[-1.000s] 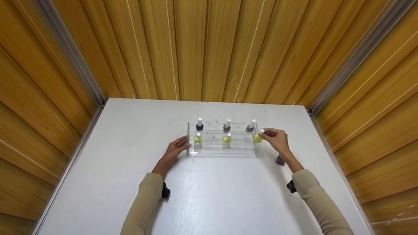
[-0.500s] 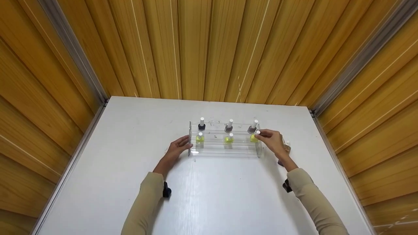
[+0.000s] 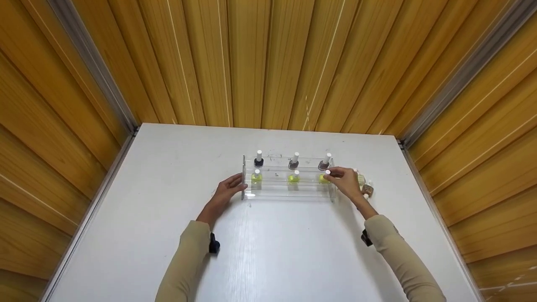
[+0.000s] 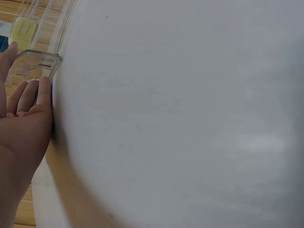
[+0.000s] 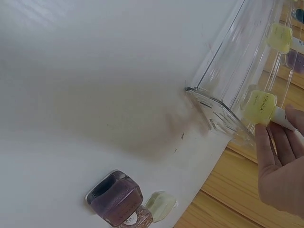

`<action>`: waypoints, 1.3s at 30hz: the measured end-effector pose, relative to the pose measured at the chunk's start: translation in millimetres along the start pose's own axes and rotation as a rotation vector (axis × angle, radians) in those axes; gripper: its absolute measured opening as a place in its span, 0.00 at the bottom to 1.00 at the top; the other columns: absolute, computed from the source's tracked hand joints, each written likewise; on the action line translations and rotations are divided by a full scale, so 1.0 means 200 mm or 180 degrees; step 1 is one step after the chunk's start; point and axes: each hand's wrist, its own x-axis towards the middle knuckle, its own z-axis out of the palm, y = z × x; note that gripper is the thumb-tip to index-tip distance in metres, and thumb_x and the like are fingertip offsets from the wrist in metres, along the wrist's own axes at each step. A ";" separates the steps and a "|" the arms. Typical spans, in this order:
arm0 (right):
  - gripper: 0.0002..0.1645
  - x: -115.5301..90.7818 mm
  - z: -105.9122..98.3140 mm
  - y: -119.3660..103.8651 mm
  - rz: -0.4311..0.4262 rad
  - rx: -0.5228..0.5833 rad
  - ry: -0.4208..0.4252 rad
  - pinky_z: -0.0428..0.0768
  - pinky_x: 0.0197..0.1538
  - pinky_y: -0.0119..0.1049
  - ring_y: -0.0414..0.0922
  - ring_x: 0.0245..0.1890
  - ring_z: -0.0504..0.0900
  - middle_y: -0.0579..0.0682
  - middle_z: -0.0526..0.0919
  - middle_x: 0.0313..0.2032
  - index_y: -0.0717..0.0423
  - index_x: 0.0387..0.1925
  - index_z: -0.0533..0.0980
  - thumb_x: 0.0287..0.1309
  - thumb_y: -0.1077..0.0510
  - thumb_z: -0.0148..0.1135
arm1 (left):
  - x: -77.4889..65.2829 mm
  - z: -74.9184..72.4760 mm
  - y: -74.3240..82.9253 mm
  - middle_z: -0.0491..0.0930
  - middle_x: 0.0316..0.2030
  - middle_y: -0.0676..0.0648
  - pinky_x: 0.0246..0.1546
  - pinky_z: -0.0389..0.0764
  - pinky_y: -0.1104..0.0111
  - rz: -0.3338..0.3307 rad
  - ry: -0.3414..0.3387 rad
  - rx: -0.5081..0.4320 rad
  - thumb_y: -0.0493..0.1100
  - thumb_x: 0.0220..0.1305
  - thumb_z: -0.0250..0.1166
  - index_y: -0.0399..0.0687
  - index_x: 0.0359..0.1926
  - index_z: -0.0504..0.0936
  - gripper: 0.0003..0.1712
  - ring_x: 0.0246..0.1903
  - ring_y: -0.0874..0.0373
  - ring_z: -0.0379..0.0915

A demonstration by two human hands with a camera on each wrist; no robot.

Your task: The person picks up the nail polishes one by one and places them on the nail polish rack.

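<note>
Yel. bottle, wht cap up, R end of clear rack, 2nd row.

The rack stands on the table, in front of the wall panels. The rear row comprises, from left to right, the rear left bottle, rear middle bottle and rear right bottle. Before it sit the front left bottle, front middle bottle and front right bottle. The left hand holds the rack's left end; the right hand, at the right end, holds the front right bottle by its cap. Right of the rack, on the table, lie three loose bottles, grouped closely: nearest bottle, middle loose bottle and farthest bottle.
</note>
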 end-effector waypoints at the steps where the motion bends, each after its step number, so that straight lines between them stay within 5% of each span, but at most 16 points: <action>1: 0.16 0.00 0.00 0.00 -0.0030 -0.0049 0.0002 0.82 0.44 0.18 0.58 0.45 0.90 0.68 0.89 0.43 0.71 0.46 0.84 0.56 0.67 0.74 | 0.00 0.00 0.00 0.69 0.73 0.36 0.79 0.56 0.51 -0.0007 -0.0002 -0.0006 0.43 0.66 0.71 0.44 0.73 0.70 0.37 0.77 0.43 0.58; 12: 0.19 -0.02 -0.03 -0.01 -0.0137 -0.0078 -0.0219 0.85 0.56 0.49 0.63 0.51 0.87 0.68 0.88 0.48 0.70 0.51 0.83 0.57 0.65 0.74 | -0.01 0.01 0.02 0.68 0.73 0.37 0.79 0.55 0.50 -0.0022 0.0028 0.0071 0.44 0.67 0.70 0.45 0.74 0.69 0.37 0.77 0.43 0.57; 20: 0.17 -0.08 -0.23 -0.04 -0.0099 0.0000 -0.0096 0.87 0.41 0.28 0.53 0.42 0.91 0.71 0.87 0.46 0.73 0.51 0.82 0.65 0.65 0.67 | 0.00 0.00 0.00 0.67 0.74 0.37 0.79 0.55 0.51 -0.0051 -0.0005 0.0048 0.44 0.67 0.70 0.45 0.74 0.68 0.38 0.77 0.44 0.58; 26: 0.16 -0.14 -0.42 0.10 0.0333 -0.0111 0.0169 0.86 0.31 0.28 0.36 0.29 0.89 0.71 0.88 0.42 0.73 0.50 0.82 0.70 0.62 0.62 | 0.00 0.00 0.00 0.68 0.73 0.37 0.80 0.54 0.51 -0.0037 0.0012 0.0031 0.43 0.66 0.71 0.44 0.74 0.69 0.38 0.77 0.44 0.57; 30: 0.19 -0.20 -0.49 0.24 0.0736 -0.0192 0.0336 0.86 0.30 0.27 0.35 0.26 0.88 0.70 0.88 0.40 0.76 0.50 0.81 0.72 0.60 0.59 | -0.01 0.00 0.00 0.68 0.73 0.38 0.80 0.52 0.51 -0.0049 0.0020 0.0011 0.42 0.67 0.70 0.45 0.74 0.69 0.37 0.77 0.45 0.57; 39: 0.27 -0.34 -0.51 0.44 0.1764 0.0195 0.0244 0.87 0.29 0.31 0.35 0.23 0.86 0.44 0.88 0.24 0.77 0.55 0.77 0.76 0.52 0.53 | 0.00 0.00 0.01 0.66 0.74 0.35 0.79 0.56 0.49 0.0034 -0.0010 0.0135 0.43 0.67 0.70 0.43 0.74 0.68 0.37 0.78 0.42 0.56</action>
